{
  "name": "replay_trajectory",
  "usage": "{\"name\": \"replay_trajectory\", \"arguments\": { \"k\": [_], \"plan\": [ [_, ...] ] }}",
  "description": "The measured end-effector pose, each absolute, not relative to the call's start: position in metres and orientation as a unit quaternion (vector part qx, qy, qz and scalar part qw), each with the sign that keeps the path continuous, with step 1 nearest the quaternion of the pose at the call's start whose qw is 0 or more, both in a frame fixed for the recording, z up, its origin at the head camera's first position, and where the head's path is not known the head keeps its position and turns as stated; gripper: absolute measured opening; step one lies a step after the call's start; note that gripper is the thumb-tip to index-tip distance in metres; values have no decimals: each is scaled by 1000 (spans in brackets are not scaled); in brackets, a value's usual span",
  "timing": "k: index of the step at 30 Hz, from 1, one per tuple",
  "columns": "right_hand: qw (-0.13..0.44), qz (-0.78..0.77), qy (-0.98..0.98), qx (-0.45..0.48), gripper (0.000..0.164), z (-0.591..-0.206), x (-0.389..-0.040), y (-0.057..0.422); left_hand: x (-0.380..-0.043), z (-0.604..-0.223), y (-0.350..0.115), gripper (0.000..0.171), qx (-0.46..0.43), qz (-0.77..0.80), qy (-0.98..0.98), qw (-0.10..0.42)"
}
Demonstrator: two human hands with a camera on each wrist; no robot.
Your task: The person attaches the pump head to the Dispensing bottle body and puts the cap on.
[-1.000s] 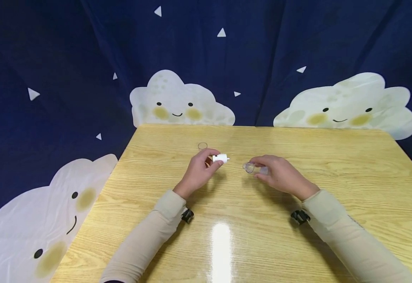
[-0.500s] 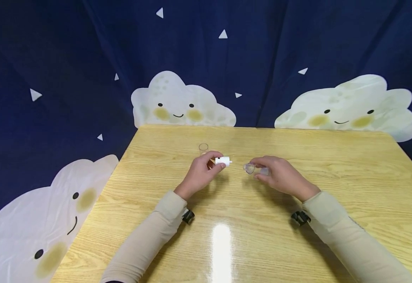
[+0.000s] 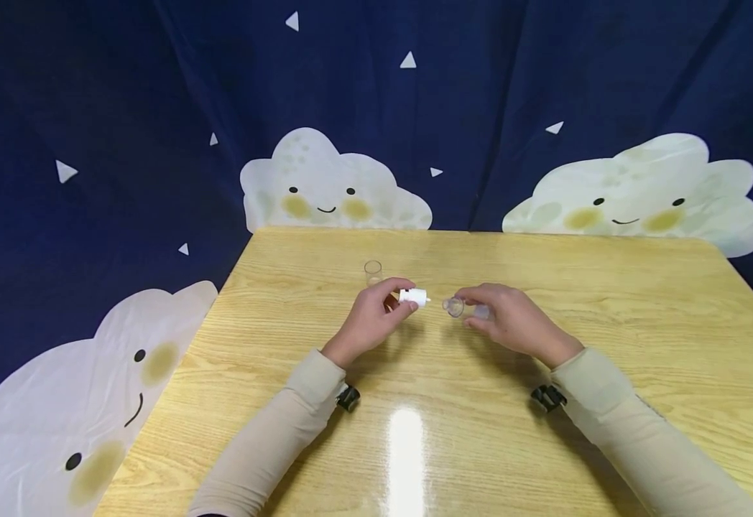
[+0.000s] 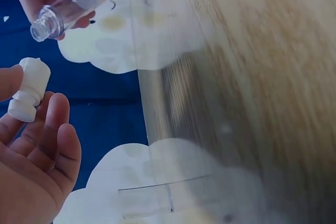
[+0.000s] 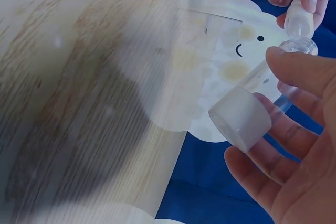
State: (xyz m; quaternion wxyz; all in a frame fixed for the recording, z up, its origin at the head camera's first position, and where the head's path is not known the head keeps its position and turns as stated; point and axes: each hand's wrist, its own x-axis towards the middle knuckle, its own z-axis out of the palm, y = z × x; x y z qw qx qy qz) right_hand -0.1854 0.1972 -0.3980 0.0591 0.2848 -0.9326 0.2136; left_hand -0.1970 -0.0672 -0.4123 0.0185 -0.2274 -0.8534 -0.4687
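Between thumb and fingers, my left hand [image 3: 373, 316] pinches a small white pump head [image 3: 413, 296]. Its thin tip points right, toward the bottle. In the left wrist view the pump head [image 4: 35, 80] shows a wide body and a narrower neck. My right hand [image 3: 515, 322] grips a small clear bottle [image 3: 455, 307], tilted with its uncovered threaded neck facing the pump head. The right wrist view shows the whitish base [image 5: 242, 120] of the bottle. A narrow gap separates pump head and bottle in the head view; both are held above the table.
A clear cylindrical cap [image 3: 373, 271] stands on the wooden table [image 3: 480, 431], just beyond my left hand. Behind the table hangs a dark blue curtain [image 3: 363, 86] with smiling clouds. Light reflects off the tabletop near the front.
My left hand has moved slightly right with the pump head, bringing it closer to the bottle neck. My right hand has stayed almost still with the bottle.
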Motion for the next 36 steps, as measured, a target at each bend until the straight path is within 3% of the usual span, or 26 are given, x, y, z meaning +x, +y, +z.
{"name": "replay_trajectory", "arguments": {
  "k": [36],
  "plan": [
    [71, 217, -923, 310, 37, -400, -182, 189, -194, -412, -59, 34, -251, -459, -852, 16]
  ]
}}
